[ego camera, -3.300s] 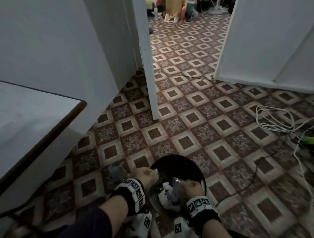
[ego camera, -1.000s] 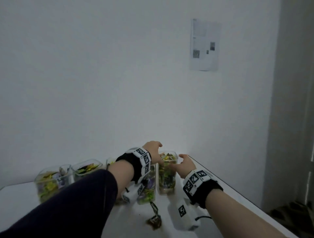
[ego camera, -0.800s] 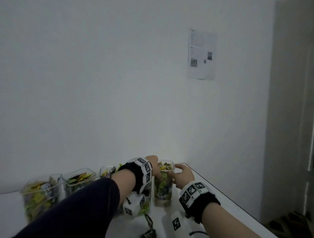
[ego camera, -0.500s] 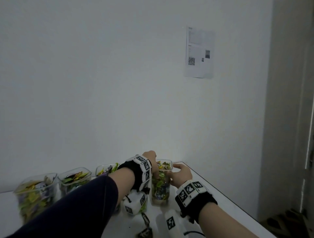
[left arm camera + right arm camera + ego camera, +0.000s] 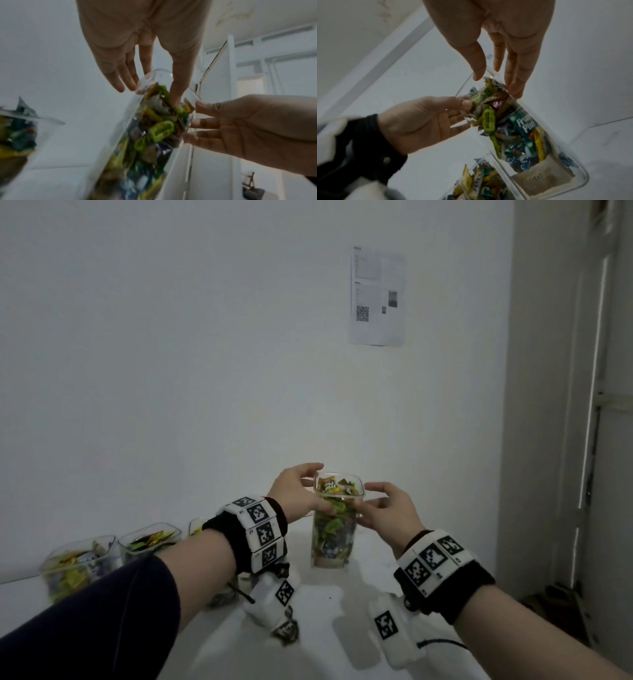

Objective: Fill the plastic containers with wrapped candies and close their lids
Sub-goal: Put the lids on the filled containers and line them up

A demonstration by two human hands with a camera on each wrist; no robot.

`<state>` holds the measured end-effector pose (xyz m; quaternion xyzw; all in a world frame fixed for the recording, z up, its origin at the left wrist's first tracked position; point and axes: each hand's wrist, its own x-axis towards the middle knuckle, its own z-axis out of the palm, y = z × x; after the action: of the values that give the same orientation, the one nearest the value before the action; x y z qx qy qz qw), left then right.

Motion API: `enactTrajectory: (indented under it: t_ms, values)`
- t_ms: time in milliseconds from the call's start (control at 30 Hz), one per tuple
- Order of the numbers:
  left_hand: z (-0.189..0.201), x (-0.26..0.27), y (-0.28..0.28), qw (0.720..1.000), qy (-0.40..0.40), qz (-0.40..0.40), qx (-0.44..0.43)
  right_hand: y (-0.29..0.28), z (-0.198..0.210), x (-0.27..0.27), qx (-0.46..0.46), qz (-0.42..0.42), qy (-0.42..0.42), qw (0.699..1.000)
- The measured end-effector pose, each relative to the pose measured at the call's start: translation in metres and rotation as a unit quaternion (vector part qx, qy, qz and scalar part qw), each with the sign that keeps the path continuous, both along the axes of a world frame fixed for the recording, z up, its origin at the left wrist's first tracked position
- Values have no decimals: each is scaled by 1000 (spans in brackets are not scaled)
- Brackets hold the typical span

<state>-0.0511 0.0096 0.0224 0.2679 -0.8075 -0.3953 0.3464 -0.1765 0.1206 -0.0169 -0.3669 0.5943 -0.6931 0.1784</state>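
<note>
A tall clear plastic container (image 5: 331, 529) stands upright on the white table (image 5: 356, 594), near its far right corner by the wall, and is filled almost to the rim with wrapped candies (image 5: 333, 520). No lid is on it; the top is uncovered. The left hand (image 5: 297, 495) is at the container's left side near the rim, fingers nearly straight and spread, the thumb laid against the near wall. In the left wrist view the fingertips (image 5: 126, 82) touch the rim. The right hand (image 5: 390, 513) is at the right side, fingers extended, their tips against the upper wall; the thumb reaches over the rim. Neither hand is curled round the container; both merely touch it with loosely extended fingers. Three further open containers of candies (image 5: 78, 565) stand in a row to the left along the wall, partly hidden by the left forearm. A printed sheet (image 5: 376, 299) is fixed to the wall above.
</note>
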Motion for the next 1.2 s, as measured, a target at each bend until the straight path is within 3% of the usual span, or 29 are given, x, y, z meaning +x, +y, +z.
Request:
enactTrajectory:
  t_ms: [133,333,433,600,767,833,933,1033,1200]
  values:
    - [-3,14,30,988,123,-39,83,38,16,11,-37,36,48,997]
    - [-13,40,69,951,190,-88,226,81,23,28,-33,85,164,982]
    - [-26,53,83,945,196,-73,250,100,16,30,-22,133,155,979]
    - [-50,71,108,966,144,-53,206,125,-3,25,28,193,140,971]
    - [-67,90,125,977,94,-48,185,131,-14,20,108,140,254,951]
    - [-70,99,128,978,78,-49,189,129,-18,16,188,99,332,919]
    - [-74,113,129,980,66,-44,185,120,-29,10,357,53,441,822]
    - [-79,127,129,979,69,-33,189,110,-40,4,476,27,469,744]
    - [-89,156,126,977,78,-13,198,100,-46,-5,536,32,428,727]
